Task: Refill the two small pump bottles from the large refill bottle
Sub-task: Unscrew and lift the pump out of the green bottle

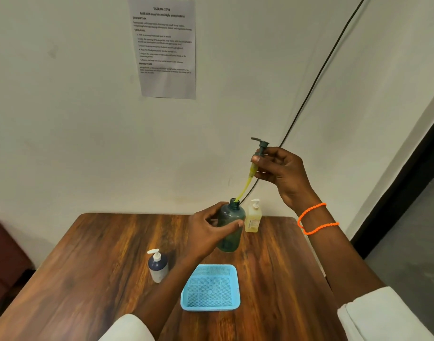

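A wooden table (pixel 93 274) was seen below a pale wall, on which a printed sheet (pixel 165 48) was fixed. Near the front of the table a light blue basket (pixel 232 305) was set. A dark green bottle (pixel 232 230) was gripped round its body by the left hand (pixel 206 232), its neck uncapped; whether its base rested on the table could not be told. Its pump head (pixel 260 146) was pinched in the right hand (pixel 282 173), lifted well above the neck, with the yellow-coated dip tube (pixel 245 187) slanting down into the opening. Just behind stood a yellow pump bottle (pixel 253 219). A dark blue pump bottle (pixel 158 267) stood left of the basket. Orange bands (pixel 316 217) were worn on the right wrist.
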